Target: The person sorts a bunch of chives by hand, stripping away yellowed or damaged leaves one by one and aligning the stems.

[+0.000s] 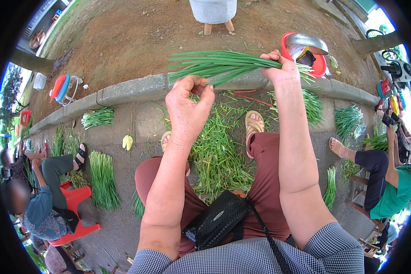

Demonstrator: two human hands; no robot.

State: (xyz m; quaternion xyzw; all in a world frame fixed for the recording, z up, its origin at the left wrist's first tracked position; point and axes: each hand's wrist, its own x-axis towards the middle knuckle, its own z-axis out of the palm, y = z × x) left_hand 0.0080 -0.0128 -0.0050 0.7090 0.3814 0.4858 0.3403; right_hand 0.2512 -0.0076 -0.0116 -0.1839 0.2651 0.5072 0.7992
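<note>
A bundle of long green chive leaves (219, 64) lies sideways in the air above the curb, pale stem ends to the right. My right hand (281, 68) grips it near those ends, fingers wrapped round it. My left hand (192, 102) is closed at the leaf tips on the left, thumb and fingers pinching some of the leaves. Below, between my sandaled feet, lies a loose heap of trimmed greens (219, 155). A black woven bag (217, 219) rests on my lap.
Other chive bunches (102, 178) lie on the pavement. A seated person (36, 210) works at left, another (392, 192) at right. Beyond the concrete curb (132, 89) are a red tub (319, 66), a white container on legs (212, 9) and a tree trunk (374, 45).
</note>
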